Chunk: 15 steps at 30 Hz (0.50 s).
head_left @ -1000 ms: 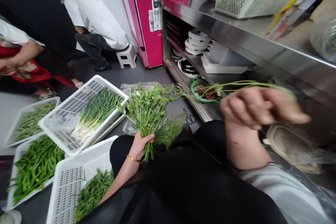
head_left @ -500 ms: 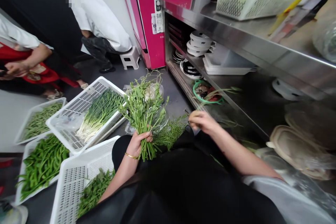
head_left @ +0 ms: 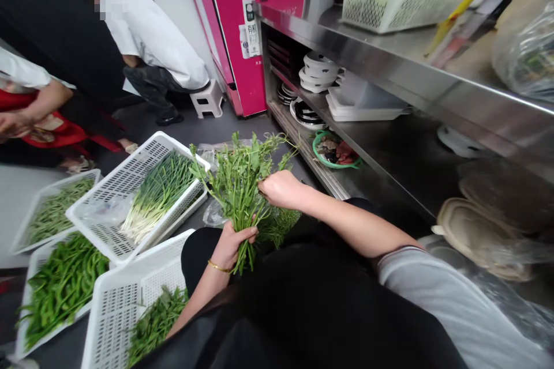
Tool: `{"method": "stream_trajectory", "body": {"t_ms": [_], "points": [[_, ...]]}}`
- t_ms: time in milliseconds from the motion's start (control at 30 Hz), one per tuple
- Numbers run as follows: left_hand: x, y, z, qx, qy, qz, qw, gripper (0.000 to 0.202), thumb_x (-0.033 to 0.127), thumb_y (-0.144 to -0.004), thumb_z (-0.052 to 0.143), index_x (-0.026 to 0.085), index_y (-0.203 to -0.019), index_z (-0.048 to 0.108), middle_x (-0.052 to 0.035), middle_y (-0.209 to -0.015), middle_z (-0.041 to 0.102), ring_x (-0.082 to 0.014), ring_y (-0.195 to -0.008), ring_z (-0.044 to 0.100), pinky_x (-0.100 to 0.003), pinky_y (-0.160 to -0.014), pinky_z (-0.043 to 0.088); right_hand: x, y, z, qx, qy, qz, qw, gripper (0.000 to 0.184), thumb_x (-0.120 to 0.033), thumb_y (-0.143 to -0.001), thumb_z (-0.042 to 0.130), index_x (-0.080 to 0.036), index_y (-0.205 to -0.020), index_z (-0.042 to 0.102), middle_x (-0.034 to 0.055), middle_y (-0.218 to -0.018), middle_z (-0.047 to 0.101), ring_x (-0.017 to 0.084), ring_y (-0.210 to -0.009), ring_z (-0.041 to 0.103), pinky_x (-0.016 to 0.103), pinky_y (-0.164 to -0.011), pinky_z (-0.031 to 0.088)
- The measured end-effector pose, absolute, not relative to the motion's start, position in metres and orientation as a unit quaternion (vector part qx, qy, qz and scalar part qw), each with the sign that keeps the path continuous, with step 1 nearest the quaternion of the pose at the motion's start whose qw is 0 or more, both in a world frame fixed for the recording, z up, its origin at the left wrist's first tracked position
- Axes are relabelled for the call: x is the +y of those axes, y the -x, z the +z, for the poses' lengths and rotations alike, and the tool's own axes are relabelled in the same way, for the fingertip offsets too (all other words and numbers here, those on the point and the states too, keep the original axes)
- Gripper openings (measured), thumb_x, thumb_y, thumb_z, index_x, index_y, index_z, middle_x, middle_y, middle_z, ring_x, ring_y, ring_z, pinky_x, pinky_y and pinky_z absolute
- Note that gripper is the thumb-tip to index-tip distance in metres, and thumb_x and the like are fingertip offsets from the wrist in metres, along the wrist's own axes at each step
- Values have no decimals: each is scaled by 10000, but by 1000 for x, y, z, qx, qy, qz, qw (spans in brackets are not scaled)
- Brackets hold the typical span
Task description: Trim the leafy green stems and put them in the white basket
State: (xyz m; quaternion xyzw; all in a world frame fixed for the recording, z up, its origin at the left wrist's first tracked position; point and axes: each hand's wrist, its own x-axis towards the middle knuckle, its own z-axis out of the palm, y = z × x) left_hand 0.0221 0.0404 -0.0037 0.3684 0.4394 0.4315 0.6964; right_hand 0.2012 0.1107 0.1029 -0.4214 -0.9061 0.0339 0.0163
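Observation:
My left hand [head_left: 234,244] is closed round the stems of a bunch of leafy green herbs [head_left: 240,179], held upright above my lap. My right hand [head_left: 281,189] reaches across into the leafy top of the bunch, fingers curled among the sprigs. Whether it pinches one stem is hidden by the leaves. A loose heap of fine green sprigs [head_left: 279,223] lies on a plastic bag just behind the bunch.
White baskets on the floor hold spring onions [head_left: 158,190], green peppers [head_left: 60,282], green beans [head_left: 52,210] and leafy greens [head_left: 153,320]. A steel shelf [head_left: 389,63] with plates and a green colander [head_left: 335,153] runs along the right. Two other people sit at the back left.
My right hand has come down from near my face, where it held a long stem, and moved left to the top of the bunch. The long stem is gone from it.

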Motion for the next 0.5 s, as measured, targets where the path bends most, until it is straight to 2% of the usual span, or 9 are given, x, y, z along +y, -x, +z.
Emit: {"method": "stream_trajectory", "body": {"t_ms": [100, 200, 267, 400, 500], "points": [[39, -19, -10, 448, -363, 428, 696, 252, 159, -624, 735, 122, -837, 606, 27, -526, 547, -67, -434, 460, -187, -435, 330, 118, -199, 93, -915, 404, 14, -2, 215, -170, -853, 418, -160, -963, 603, 111, -842, 668, 241, -776, 652, 307, -614, 471], [40, -16, -16, 451, -358, 434, 692, 251, 164, -620, 738, 124, -832, 609, 25, -532, 554, -70, -431, 462, -191, -436, 337, 114, -196, 88, -897, 441, -3, 17, 275, -323, -887, 413, -142, -1057, 531, 136, -953, 648, 246, -796, 648, 318, -613, 484], [41, -16, -18, 451, -363, 434, 690, 238, 168, -623, 735, 124, -823, 613, 29, -513, 542, -73, -428, 460, -191, -434, 334, 112, -193, 86, -893, 451, 2, 7, 310, -372, -886, 416, -136, -1061, 516, 137, -949, 646, 246, -793, 648, 317, -607, 488], [42, -16, -19, 444, -363, 432, 696, 232, 172, -627, 729, 128, -823, 614, 25, -516, 544, -77, -427, 456, -197, -430, 339, 111, -191, 78, -905, 425, 11, -2, 278, -301, -908, 364, -137, -1026, 555, 125, -884, 657, 237, -776, 654, 305, -610, 482], [41, -15, -20, 444, -355, 430, 701, 247, 168, -625, 728, 127, -845, 624, 15, -537, 558, -81, -435, 462, -200, -433, 352, 112, -192, 73, -909, 416, 18, -8, 258, -252, -883, 399, -116, -934, 613, 138, -854, 660, 230, -757, 655, 284, -592, 464]]}}
